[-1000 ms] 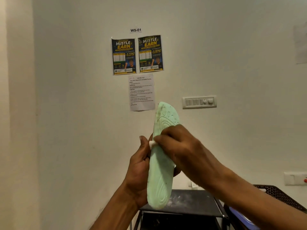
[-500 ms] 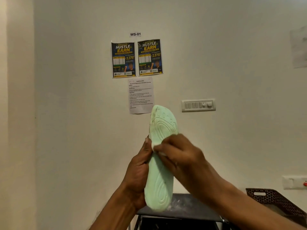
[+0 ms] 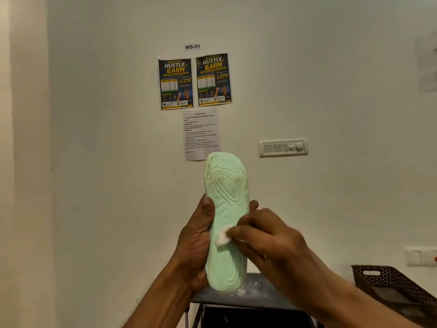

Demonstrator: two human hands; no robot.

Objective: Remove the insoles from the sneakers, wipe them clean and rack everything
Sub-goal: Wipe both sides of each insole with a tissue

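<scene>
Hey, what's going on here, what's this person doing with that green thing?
A person is cleaning a pale green insole. The left hand grips it upright in front of the wall, and the right hand presses a small white pad against its middle. Darkish marks show near the toe end. Below are a dark rack and a brown basket; no sneakers are in view.

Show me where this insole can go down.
Grey metal rack top: a bare, white-dusted strip between the pale green foam insole's heel and the right forearm. Brown perforated basket at right: open-topped, contents unclear. Crowded around the insole, where left hand grips, right hand rubs a white pad.
</scene>
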